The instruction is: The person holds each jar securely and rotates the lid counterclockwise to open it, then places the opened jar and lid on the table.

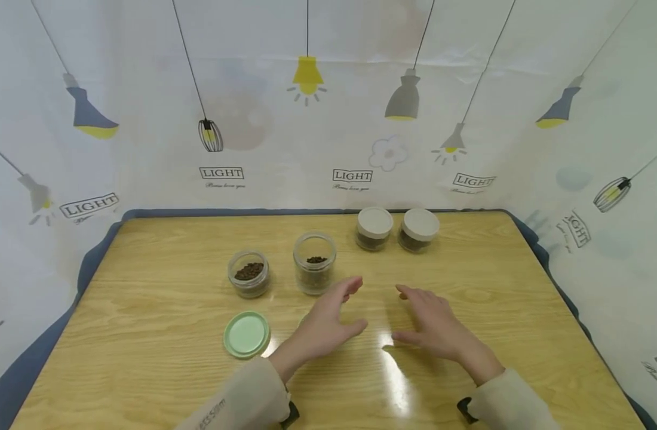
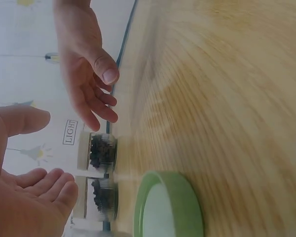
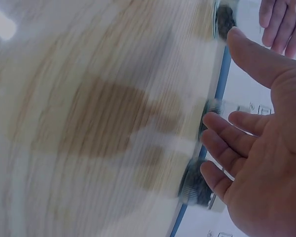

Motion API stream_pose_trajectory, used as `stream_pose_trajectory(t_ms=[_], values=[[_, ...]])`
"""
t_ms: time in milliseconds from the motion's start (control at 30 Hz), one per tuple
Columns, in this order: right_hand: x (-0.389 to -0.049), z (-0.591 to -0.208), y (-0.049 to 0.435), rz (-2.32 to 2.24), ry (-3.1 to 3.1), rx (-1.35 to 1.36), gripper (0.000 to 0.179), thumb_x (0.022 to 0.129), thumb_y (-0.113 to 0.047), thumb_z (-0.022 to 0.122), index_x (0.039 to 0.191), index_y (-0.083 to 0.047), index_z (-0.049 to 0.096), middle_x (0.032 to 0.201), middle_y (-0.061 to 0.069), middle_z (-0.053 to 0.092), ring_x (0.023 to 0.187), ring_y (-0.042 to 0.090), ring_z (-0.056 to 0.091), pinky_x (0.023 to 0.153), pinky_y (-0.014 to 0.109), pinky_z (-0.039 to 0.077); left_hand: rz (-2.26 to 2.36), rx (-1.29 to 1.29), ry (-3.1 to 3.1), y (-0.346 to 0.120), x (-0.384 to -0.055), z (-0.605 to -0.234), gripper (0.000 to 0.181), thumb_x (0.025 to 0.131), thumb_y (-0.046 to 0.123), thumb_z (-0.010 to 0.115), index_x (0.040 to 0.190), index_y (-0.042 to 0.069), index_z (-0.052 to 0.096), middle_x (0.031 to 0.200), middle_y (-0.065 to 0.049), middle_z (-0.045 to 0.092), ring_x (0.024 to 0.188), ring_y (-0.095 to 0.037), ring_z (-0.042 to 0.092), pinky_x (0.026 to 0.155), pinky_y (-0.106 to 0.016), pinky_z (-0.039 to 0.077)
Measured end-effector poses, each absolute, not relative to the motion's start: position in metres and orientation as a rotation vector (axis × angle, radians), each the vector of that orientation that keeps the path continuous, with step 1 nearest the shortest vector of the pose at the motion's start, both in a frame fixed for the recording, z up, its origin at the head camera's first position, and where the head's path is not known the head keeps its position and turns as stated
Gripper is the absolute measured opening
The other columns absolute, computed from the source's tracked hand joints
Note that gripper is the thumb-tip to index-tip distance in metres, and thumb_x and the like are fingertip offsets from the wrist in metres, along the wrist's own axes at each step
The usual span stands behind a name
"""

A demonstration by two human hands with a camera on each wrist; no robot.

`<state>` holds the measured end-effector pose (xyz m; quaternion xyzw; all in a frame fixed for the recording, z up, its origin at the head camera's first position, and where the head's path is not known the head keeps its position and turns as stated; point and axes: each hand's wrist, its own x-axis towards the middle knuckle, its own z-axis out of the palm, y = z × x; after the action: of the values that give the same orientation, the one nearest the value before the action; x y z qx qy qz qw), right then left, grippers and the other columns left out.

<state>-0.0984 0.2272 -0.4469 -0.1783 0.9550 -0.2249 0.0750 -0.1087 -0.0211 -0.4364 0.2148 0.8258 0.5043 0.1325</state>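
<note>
Lid of mint green [image 1: 246, 334] lies flat on the wood-grain tabletop [image 1: 135, 298] at the left, apart from any jar, probably set down there so that the jars behind it could stand uncovered. Just beyond it, the short glass jar [image 1: 254, 291] stands upright without a cover, brown bean-like pieces [image 1: 249, 271] showing through its mouth. Next comes the second green lid [image 2: 185, 197], mostly hidden by the left arm in the head view but plain on the tabletop in the left wrist view. Behind it stands the taller glass jar [image 1: 313, 278], also uncovered and upright, with similar pieces inside, likely kept close to the short one for easy reach. The left hand [image 1: 328, 322] hovers in front of that jar, thumb and fingers spread apart, holding nothing. Farther back, two pale-lidded jars [image 1: 374, 224] stand side by side, both covered and holding dark contents, perhaps placed at the rear to leave working room. The right hand [image 1: 432, 322] hangs farthest right, nearer the viewer than those jars; its fingers are relaxed and grip nothing, and the two hands are apart, palms roughly facing across a gap
</note>
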Motion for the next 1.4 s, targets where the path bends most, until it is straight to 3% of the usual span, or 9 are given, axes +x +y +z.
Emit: stream_pose_trajectory(t_ms=[300,600,833,1033,1400], values=[[-0.105,-0.447,0.247,-0.651,2.886,-0.459,0.083,0.084,-0.033,0.076,0.147,0.000,0.034,0.133,0.017,0.058,0.123,0.043,0.050,0.099,0.069,0.034,1.448,0.381,2.468,0.016,-0.139,-0.446,0.080,0.089,0.028,0.067,0.155,0.014,0.022,0.157,-0.003,0.034,0.143,-0.023,0.036,0.115,-0.045,0.035],[-0.107,-0.448,0.257,-0.696,2.883,-0.456,0.079,0.086,-0.033,0.074,0.146,0.002,0.036,0.132,0.019,0.057,0.122,0.043,0.051,0.099,0.070,0.033,1.456,0.096,2.522,0.050,-0.175,-0.468,0.086,0.087,0.026,0.067,0.155,0.008,0.017,0.158,-0.012,0.028,0.140,-0.033,0.039,0.114,-0.048,0.036],[-0.108,-0.447,0.261,-0.697,2.888,-0.439,0.078,0.087,-0.033,0.073,0.145,0.002,0.036,0.133,0.019,0.057,0.122,0.043,0.051,0.099,0.069,0.035,1.640,-0.092,2.502,0.068,-0.204,-0.477,0.091,0.088,0.021,0.068,0.156,0.006,0.009,0.160,-0.018,0.019,0.147,-0.035,0.024,0.120,-0.047,0.026],[-0.105,-0.447,0.262,-0.720,2.887,-0.439,0.077,0.086,-0.032,0.073,0.145,0.002,0.036,0.132,0.020,0.058,0.123,0.043,0.051,0.101,0.067,0.035,1.739,-0.215,2.542,0.081,-0.218,-0.477,0.093,0.085,0.019,0.073,0.154,0.003,0.013,0.158,-0.019,0.022,0.147,-0.034,0.026,0.120,-0.044,0.026],[-0.103,-0.448,0.265,-0.729,2.915,-0.457,0.079,0.085,-0.030,0.075,0.146,0.002,0.036,0.133,0.020,0.057,0.123,0.042,0.051,0.101,0.065,0.037,1.814,-0.291,2.581,0.092,-0.239,-0.481,0.096,0.080,0.020,0.080,0.154,0.008,0.019,0.156,-0.015,0.031,0.144,-0.031,0.033,0.117,-0.045,0.032]])
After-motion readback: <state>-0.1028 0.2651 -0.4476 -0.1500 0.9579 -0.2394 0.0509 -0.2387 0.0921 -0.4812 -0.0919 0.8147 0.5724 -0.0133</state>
